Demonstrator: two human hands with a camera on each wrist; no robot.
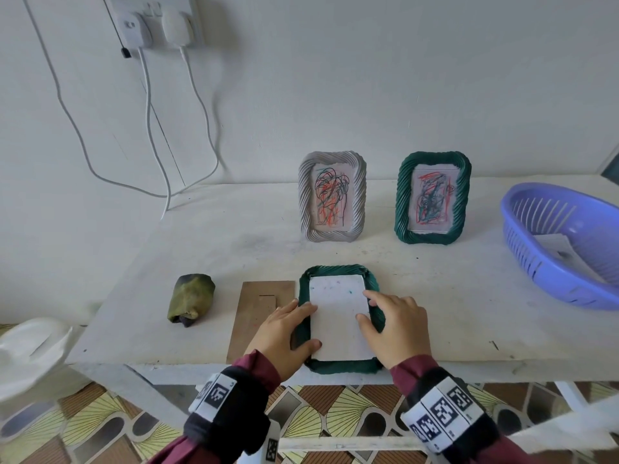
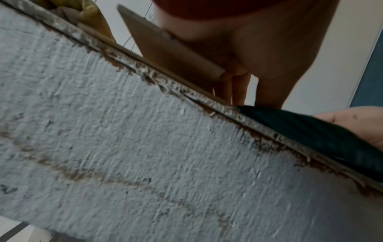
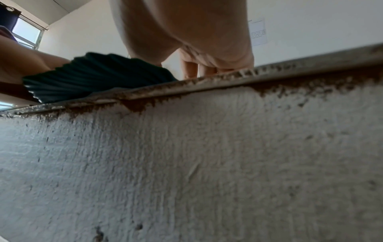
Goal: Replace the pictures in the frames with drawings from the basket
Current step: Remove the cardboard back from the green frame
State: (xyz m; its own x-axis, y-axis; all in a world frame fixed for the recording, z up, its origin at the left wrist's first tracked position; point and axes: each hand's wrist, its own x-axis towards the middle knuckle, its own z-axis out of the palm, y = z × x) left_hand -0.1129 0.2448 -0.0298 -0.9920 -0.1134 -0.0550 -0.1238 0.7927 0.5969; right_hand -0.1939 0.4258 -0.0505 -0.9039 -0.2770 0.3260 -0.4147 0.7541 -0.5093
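A dark green frame (image 1: 338, 272) lies face down at the table's front edge, with a white sheet (image 1: 338, 319) laid in its back. My left hand (image 1: 315, 326) rests on the frame's left side, thumb and forefinger tips on the sheet's left edge. On the right side, my right hand (image 1: 363, 305) presses the sheet with forefinger and thumb. In the wrist views the green frame (image 2: 311, 131) (image 3: 93, 78) sits at the table lip beneath straight fingers (image 3: 190, 68). A brown backing board (image 1: 258, 309) lies left of the frame. The purple basket (image 1: 536, 262) at the far right holds paper (image 1: 559, 249).
A white frame (image 1: 306, 195) and a green frame (image 1: 405, 199) stand upright at the back, each showing a scribbled drawing. A crumpled yellow-green cloth (image 1: 191, 299) lies to the left of the board. White cables (image 1: 147, 128) hang down the wall from sockets at the back left.
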